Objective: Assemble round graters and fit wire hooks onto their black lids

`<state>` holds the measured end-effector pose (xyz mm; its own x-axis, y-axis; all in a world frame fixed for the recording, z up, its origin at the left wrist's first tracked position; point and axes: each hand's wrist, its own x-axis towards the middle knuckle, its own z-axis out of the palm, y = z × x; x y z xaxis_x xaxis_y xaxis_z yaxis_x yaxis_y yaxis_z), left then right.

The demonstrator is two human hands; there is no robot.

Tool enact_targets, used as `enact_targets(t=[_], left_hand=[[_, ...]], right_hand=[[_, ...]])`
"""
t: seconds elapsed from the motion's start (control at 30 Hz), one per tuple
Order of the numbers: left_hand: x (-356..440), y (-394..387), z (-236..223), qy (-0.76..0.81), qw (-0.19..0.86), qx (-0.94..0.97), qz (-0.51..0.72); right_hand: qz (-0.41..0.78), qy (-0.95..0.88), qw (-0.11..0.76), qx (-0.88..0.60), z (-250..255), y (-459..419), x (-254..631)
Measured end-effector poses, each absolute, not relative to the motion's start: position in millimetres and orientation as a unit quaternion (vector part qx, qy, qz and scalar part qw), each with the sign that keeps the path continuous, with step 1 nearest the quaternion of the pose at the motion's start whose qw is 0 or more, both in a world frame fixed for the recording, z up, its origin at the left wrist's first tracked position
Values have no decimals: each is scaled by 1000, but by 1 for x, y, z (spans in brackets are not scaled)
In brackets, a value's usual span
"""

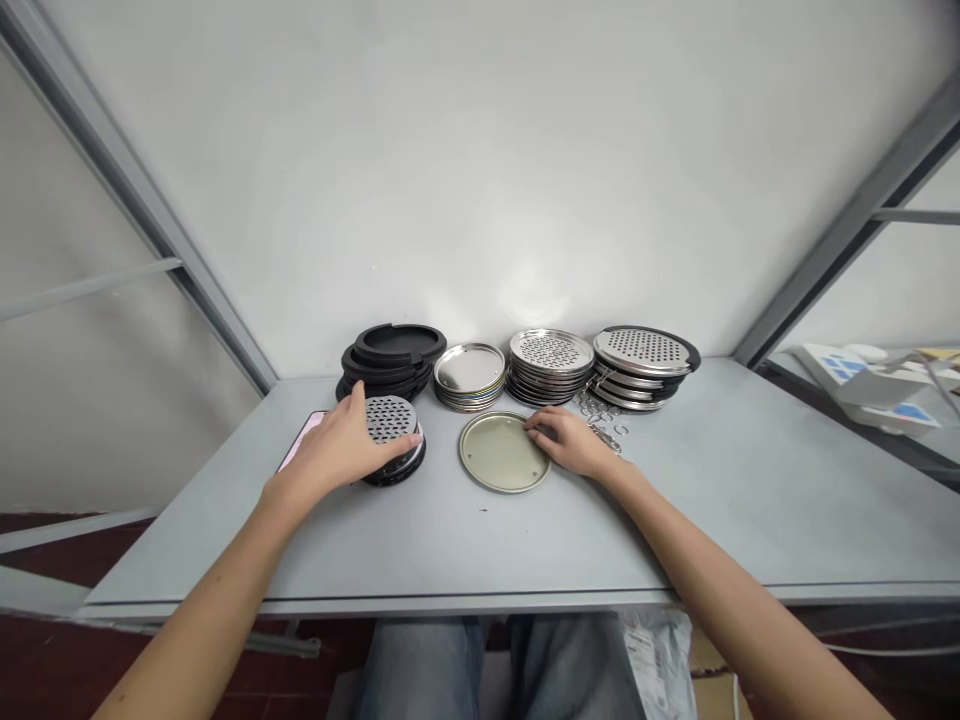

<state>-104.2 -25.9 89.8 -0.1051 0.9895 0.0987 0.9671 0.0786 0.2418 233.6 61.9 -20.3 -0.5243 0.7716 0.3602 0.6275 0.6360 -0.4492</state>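
My left hand (341,440) spans a small perforated metal disc (390,418), thumb on its right edge and fingers at its far left. This disc tops a short stack with dark discs beneath. Lying flat on the table, a shallow round metal lid (502,455) has a raised rim and small holes near its edge. My right hand (566,440) grips the right rim of this lid, fingers curled together. Behind my left hand rises a stack of black round trays (397,345). Small metal rings (600,410) lie loose beyond my right hand.
Along the wall stand a stack of plain round lids (470,368), a stack of perforated metal discs (551,352) and a pile of perforated discs with black rims (645,350). A phone (304,437) lies left of my left hand. Grey frame posts flank the table (750,500).
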Motion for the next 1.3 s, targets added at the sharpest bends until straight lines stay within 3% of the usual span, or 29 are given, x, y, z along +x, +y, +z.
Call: enact_targets(t=[0.23, 0.53, 0.7, 0.83, 0.97, 1.3], left_hand=[[-98, -20, 87, 734, 35, 674, 74], [-85, -39, 96, 703, -27, 689, 175], [-54, -44, 81, 577, -23, 775, 256], [-29, -21, 48, 470, 57, 844, 252], [-7, 4, 24, 427, 99, 865, 245], [1, 12, 5, 390, 88, 880, 258]], right_hand=[[137, -861, 266, -412, -18, 61, 233], [132, -864, 258, -411, -18, 61, 234], [132, -859, 281, -407, -19, 60, 232], [139, -837, 336, -410, -15, 58, 230], [205, -803, 378, -414, -8, 56, 228], [404, -728, 408, -374, -10, 60, 226]])
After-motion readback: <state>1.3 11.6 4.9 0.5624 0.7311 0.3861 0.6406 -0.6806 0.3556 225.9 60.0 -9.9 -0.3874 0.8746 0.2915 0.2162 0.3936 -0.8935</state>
